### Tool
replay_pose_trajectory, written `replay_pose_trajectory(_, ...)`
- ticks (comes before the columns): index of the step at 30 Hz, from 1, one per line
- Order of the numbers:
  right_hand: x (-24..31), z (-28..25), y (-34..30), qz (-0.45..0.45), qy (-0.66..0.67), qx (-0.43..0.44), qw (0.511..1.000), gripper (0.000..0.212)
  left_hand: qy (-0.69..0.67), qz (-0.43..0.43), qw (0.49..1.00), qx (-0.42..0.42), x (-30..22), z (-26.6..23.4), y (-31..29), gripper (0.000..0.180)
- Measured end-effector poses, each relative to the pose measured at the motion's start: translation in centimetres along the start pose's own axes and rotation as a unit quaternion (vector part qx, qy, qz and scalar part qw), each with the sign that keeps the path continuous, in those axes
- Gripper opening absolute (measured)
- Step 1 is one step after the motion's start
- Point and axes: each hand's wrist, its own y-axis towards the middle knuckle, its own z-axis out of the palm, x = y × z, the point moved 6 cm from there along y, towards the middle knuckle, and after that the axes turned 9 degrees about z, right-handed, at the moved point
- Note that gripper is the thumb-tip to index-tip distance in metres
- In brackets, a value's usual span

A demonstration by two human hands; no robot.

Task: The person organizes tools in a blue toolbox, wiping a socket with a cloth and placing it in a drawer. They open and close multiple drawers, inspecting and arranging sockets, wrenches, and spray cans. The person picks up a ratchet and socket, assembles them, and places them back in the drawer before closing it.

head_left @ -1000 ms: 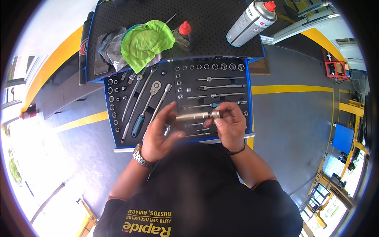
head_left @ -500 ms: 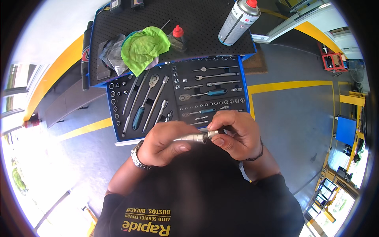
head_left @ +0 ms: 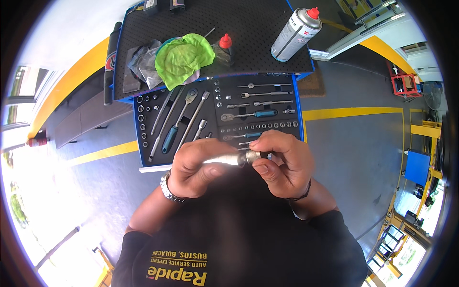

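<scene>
My left hand (head_left: 193, 167), closed, grips a shiny chrome tool bar (head_left: 222, 159) that points to the right, its far end hidden in the palm. Thumb and fingers of my right hand (head_left: 289, 165) pinch a short chrome socket (head_left: 253, 156) at the bar's tip. The two pieces meet end to end; whether they are joined I cannot tell. Both hands are raised in front of my chest, above the near edge of an open tool drawer (head_left: 155, 168). In its dark foam lie ratchets with teal handles (head_left: 169, 138), extension bars (head_left: 193, 119) and rows of sockets (head_left: 140, 117).
On the cart's black perforated top (head_left: 253, 28) lie a green cloth (head_left: 186, 60), a clear plastic bag (head_left: 143, 62), a red-capped bottle (head_left: 225, 45) and a tall spray can (head_left: 294, 38). Yellow lines (head_left: 354, 113) cross the grey floor. A red stand (head_left: 404, 85) is far right.
The cart and drawer have shifted slightly right and down in view. My fingers have moved a little around the socket, and the bar sits slightly higher. Both hands keep their hold.
</scene>
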Motion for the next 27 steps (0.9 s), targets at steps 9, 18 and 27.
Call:
replay_pose_trajectory(9,0.0,0.6,0.6,-0.020,0.018,-0.027,0.999,0.026,-0.005,0.007,1.000,0.006,0.4,0.0,0.1,0.031)
replay_pose_trajectory(18,-0.6,0.7,1.0,-0.023,0.004,-0.031,0.999,0.025,-0.004,0.004,1.000,0.026,0.8,-0.3,0.2,0.029)
replay_pose_trajectory(27,-2.0,1.0,0.6,-0.029,-0.013,-0.002,1.000,0.028,-0.032,-0.045,0.998,0.011,2.0,-0.3,-0.7,0.025)
